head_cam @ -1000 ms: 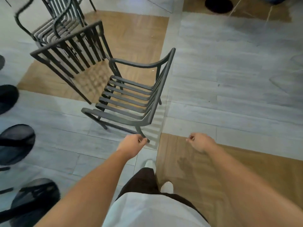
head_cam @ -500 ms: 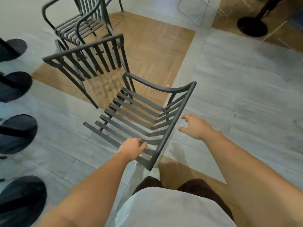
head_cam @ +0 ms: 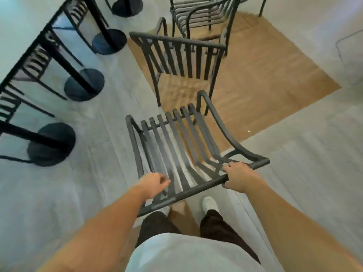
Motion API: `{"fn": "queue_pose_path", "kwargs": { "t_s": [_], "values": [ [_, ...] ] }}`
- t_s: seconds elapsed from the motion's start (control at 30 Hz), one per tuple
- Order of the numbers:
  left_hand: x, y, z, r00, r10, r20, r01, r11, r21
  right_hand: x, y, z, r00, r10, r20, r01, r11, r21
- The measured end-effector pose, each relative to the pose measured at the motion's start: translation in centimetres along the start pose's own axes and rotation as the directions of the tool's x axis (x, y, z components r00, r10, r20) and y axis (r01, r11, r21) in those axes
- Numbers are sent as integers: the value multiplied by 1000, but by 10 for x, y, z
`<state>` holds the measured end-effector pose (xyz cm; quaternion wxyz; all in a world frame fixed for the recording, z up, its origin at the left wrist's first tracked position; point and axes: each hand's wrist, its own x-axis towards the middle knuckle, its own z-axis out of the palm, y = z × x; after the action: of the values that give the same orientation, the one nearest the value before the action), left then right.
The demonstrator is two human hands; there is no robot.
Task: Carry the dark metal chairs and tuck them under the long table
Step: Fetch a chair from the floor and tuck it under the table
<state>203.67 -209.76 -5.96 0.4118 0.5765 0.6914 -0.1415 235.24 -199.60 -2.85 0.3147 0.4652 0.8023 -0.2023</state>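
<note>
Now that both hands have reached the top rail, where half a second ago only the left one touched the frame and the right hovered spread above the armrest, the nearest dark metal chair [head_cam: 176, 146] is tilted back toward the person and looks ready to be lifted. The right hand [head_cam: 238, 178] wraps the backrest's top rail near its right corner, fingers curled over and thumb beneath. The left hand [head_cam: 154, 184] sits at the left part of the same rail with fingers bent; motion blur leaves it unclear whether it fully grips the rail or one of the back slats. Both forearms reach forward and down, elbows eased, with the rail close in front of the person's legs. The view has also swung left, and the long bench [head_cam: 17, 42] now shows at the left edge, with round pedestal bases [head_cam: 52, 144] under it and chairs already tucked along it. Beyond the held chair stands a second chair [head_cam: 182, 57] on the wooden floor panel, and a third chair [head_cam: 200, 16] farther off, both still to be carried.
</note>
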Motion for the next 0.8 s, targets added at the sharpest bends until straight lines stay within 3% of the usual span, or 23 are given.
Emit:
{"fn": "queue_pose_path", "kwargs": {
  "t_s": [0.17, 0.33, 0.6, 0.8],
  "values": [
    [-24, 22, 42, 986, -167, 2, 163, 964, -211, 18, 22, 1, 987, -137, 81, 138, 990, -10],
    [-37, 36, 62, 973, -224, -50, 195, 921, -339, 29, 28, 4, 983, -155, 98, 157, 987, -20],
    [-36, 42, 63, 983, -143, -114, 145, 989, 8, 35, 21, 14, 994, -86, 69, 93, 989, -114],
    [-34, 43, 72, 968, -169, -187, 190, 977, 99, 38, 27, 19, 991, -121, 48, 127, 981, -144]
  ]
}}
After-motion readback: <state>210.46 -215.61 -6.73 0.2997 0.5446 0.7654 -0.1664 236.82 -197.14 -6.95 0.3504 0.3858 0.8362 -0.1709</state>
